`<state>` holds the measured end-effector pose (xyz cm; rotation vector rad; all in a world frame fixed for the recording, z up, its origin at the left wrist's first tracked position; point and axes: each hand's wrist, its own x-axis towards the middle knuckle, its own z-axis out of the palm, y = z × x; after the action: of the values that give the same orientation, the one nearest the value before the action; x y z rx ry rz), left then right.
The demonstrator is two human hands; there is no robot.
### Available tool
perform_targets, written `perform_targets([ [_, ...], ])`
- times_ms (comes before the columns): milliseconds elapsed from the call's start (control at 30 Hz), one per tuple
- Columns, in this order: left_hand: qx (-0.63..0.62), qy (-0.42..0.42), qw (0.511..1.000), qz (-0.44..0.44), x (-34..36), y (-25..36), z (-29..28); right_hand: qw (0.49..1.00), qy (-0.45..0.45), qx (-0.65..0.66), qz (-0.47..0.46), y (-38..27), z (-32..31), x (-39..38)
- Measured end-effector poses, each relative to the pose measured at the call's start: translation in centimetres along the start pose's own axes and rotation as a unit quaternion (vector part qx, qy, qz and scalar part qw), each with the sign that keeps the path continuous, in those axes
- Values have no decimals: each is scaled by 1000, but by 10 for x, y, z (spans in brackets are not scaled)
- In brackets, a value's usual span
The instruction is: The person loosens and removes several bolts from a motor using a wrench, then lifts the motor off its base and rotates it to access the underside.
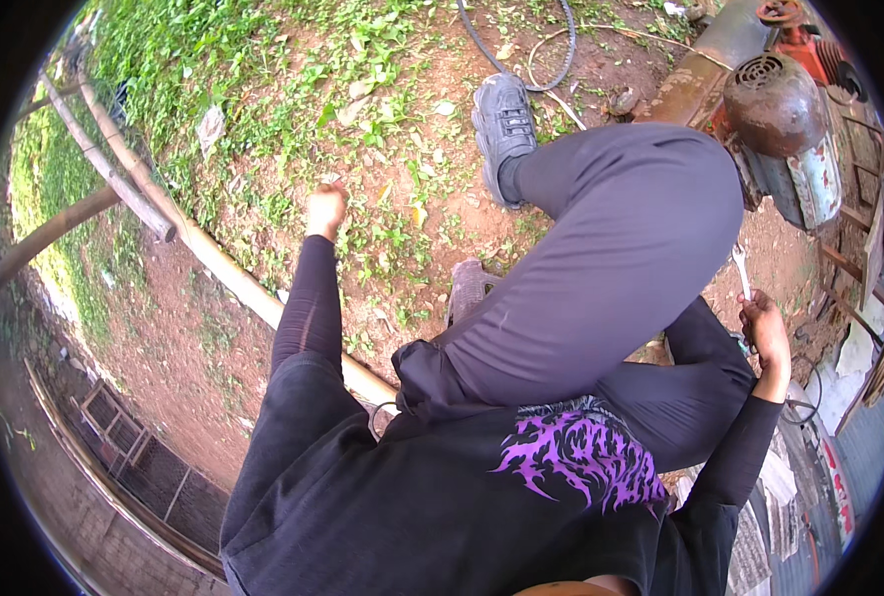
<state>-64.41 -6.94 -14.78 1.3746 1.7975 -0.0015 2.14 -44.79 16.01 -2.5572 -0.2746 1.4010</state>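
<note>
Head view. The wrench [740, 266] is at the person's right, beside the bent knee and just below the rusty motor housing [775, 109] in the picture; no contact between the two is visible. Its open end points away from the body. The right hand [765, 328] is closed around the handle; the opposite end is covered by the fingers. The left hand [326, 211] is curled closed, well apart from the tool, with nothing visible in it.

Handling (judged): rigid metal, light to moderate weight, not fragile; may slip if oily. Grip the shank toward the end farthest from the open end, leaving that end free.

Count: wrench, one; hands, two; motor housing, one; red handwheel [780, 12], one; black hose [567, 50], one; wooden poles [233, 278], at least three; shoe [504, 129], one in full view.
</note>
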Motion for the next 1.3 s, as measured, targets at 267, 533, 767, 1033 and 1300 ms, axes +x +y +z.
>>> perform_targets([
  [267,96,-366,925,-34,-76,-21,120,993,105,37,-27,4,-47,-52],
  [533,-215,-142,966,-29,22,171,-70,972,183,146,-34,77,-91,-16],
  [767,-331,71,889,308,-165,469,-127,944,296,144,-17,80,-85,22],
  [1033,174,-204,788,554,-292,583,57,934,306,178,50,87,-84,31],
  [1300,419,-306,578,630,-273,513,109,932,331,141,36,64,-81,50],
])
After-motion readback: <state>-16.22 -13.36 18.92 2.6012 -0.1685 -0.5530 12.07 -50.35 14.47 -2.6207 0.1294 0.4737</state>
